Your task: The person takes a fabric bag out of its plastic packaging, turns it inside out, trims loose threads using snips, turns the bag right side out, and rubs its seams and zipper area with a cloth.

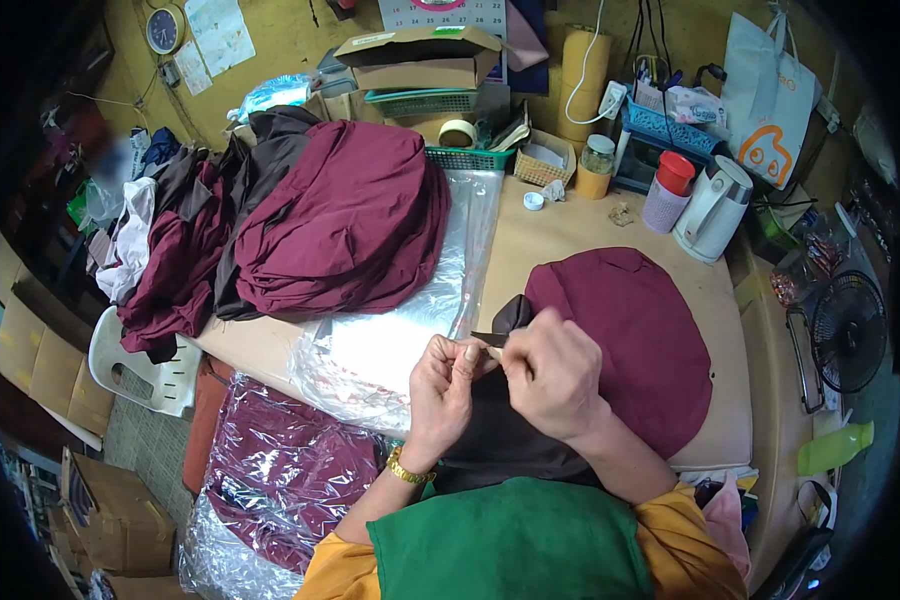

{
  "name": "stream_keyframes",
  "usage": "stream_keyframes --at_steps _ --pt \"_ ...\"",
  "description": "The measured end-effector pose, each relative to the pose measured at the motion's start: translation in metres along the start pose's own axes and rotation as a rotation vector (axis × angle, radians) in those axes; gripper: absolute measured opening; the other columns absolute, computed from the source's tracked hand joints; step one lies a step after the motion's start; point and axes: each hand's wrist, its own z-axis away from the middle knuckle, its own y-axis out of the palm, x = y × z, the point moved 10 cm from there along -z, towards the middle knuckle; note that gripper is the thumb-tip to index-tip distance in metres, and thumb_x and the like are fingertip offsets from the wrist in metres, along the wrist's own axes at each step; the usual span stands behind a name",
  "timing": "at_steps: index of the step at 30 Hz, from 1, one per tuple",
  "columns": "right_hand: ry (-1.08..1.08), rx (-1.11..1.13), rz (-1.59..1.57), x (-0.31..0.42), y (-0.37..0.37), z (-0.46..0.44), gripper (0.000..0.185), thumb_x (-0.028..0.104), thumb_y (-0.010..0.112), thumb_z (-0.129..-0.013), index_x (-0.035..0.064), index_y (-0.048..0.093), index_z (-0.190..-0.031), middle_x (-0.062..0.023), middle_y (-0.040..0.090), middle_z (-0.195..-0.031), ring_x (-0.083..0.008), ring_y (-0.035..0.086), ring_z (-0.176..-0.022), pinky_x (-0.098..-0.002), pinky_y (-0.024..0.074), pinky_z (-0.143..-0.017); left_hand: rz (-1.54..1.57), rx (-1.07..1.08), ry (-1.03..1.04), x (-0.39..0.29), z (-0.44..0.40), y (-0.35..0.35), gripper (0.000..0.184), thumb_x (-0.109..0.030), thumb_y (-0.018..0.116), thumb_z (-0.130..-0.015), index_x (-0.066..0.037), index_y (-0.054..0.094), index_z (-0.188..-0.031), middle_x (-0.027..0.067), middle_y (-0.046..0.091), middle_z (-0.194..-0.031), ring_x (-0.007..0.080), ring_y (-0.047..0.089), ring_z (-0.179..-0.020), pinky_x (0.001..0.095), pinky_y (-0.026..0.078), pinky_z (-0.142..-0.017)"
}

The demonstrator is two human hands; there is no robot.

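Observation:
My left hand point(445, 390) is closed in a pinch at the middle of the view, a gold watch on its wrist. Just right of it my right hand point(557, 375) is curled shut and slightly blurred. Between the fingertips of both hands sits a small dark flat piece point(490, 339), its kind too small to tell. What my right fingers hold is hidden. Dark brown cloth point(510, 445) hangs below my hands over my lap. Behind my right hand, a rounded maroon cloth piece point(635, 345) lies on the table, with dark cloth at its left edge.
A heap of maroon cloth point(345, 220) lies on the table's left, beside clear plastic sheets point(400, 330). Plastic-wrapped maroon cloth point(290, 470) is at lower left. A white kettle point(714, 208), a red-lidded cup point(667, 193) and a jar point(596, 168) stand at the back right.

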Motion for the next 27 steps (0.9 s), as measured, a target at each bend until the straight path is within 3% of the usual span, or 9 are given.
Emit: stream_keyframes --at_steps 3,5,8,10,13,17,19,22,27 --pt "0.356 0.124 -0.318 -0.043 0.021 -0.003 0.019 0.012 0.076 -0.078 0.0005 0.063 -0.085 -0.0067 0.058 -0.078 -0.0237 0.056 -0.061 -0.0339 0.0432 -0.058 0.144 -0.03 -0.033 0.004 -0.001 -0.006 0.019 -0.015 0.05 -0.103 0.002 0.048 -0.097 0.0216 0.067 -0.11 0.0149 0.067 -0.086 0.0289 0.057 -0.083" --pt "0.506 0.297 -0.536 -0.078 0.055 0.026 0.02 0.014 0.077 -0.083 -0.0017 0.064 -0.081 -0.0077 0.057 -0.075 -0.0172 0.054 -0.063 -0.0307 0.0423 -0.059 0.095 -0.07 -0.064 0.0 -0.005 -0.013 0.021 -0.019 0.048 -0.104 0.002 0.048 -0.098 0.0217 0.067 -0.109 0.0183 0.069 -0.081 0.0304 0.058 -0.081" --pt "0.613 0.27 -0.557 -0.087 0.055 0.033 0.02 0.012 0.075 -0.084 -0.0023 0.064 -0.077 -0.0057 0.055 -0.071 -0.0116 0.049 -0.063 -0.0288 0.0398 -0.059 0.016 -0.24 0.04 -0.001 -0.014 -0.068 0.024 -0.023 0.047 -0.105 -0.001 0.051 -0.097 0.0168 0.068 -0.107 0.0092 0.064 -0.068 0.0226 0.054 -0.061" --pt "0.65 0.232 -0.603 -0.09 0.053 0.035 0.02 0.011 0.075 -0.085 -0.0024 0.063 -0.076 -0.0043 0.054 -0.069 -0.0098 0.047 -0.063 -0.0281 0.0387 -0.058 0.001 -0.242 0.044 -0.01 -0.018 -0.071 0.022 -0.018 0.059 -0.099 0.001 0.055 -0.109 0.0131 0.067 -0.111 0.003 0.054 -0.06 0.0187 0.045 -0.054" --pt "0.607 0.216 -0.588 -0.086 0.053 0.033 0.02 0.011 0.074 -0.086 -0.0024 0.063 -0.075 -0.0029 0.054 -0.07 -0.0086 0.046 -0.063 -0.0275 0.0378 -0.058 -0.33 -0.029 -0.153 0.005 -0.019 -0.045 0.07 -0.006 0.078 -0.075 0.001 0.047 -0.138 0.0073 0.06 -0.121 -0.0004 0.042 -0.058 0.0174 0.039 -0.053" --pt "0.584 0.213 -0.557 -0.082 0.054 0.034 0.021 0.011 0.074 -0.086 -0.0023 0.063 -0.074 -0.0035 0.053 -0.069 -0.009 0.046 -0.063 -0.0275 0.0375 -0.057 -0.258 0.001 -0.071 0.008 -0.023 -0.017 0.051 -0.014 0.077 -0.084 0.002 0.057 -0.13 0.0071 0.065 -0.111 0.0006 0.044 -0.056 0.0168 0.039 -0.052" --pt "0.568 0.211 -0.548 -0.08 0.053 0.035 0.021 0.011 0.074 -0.086 -0.0023 0.063 -0.075 -0.0037 0.053 -0.069 -0.009 0.046 -0.063 -0.0276 0.0372 -0.057 -0.079 -0.018 -0.301 0.035 -0.021 -0.017 0.036 -0.016 0.071 -0.091 0.002 0.062 -0.121 0.0058 0.068 -0.093 0.0015 0.05 -0.056 0.0165 0.041 -0.05" --pt "0.59 0.208 -0.579 -0.082 0.053 0.036 0.021 0.011 0.074 -0.086 -0.0024 0.062 -0.074 -0.0037 0.051 -0.068 -0.009 0.045 -0.062 -0.0279 0.0366 -0.056 0.006 -0.01 -0.319 0.039 -0.019 -0.015 0.026 -0.017 0.066 -0.095 0.003 0.064 -0.112 0.0025 0.066 -0.078 0.0048 0.061 -0.063 0.0178 0.049 -0.054" --pt "0.6 0.202 -0.626 -0.087 0.061 0.042 0.025 0.015 0.073 -0.088 -0.0024 0.063 -0.074 -0.0023 0.049 -0.066 -0.0077 0.042 -0.06 -0.0278 0.0339 -0.054 0.376 -0.038 -0.319 0.044 -0.018 -0.013 0.019 -0.018 0.059 -0.099 0.0 0.059 -0.094 0.0086 0.067 -0.087 0.0179 0.071 -0.081 0.0255 0.059 -0.07"
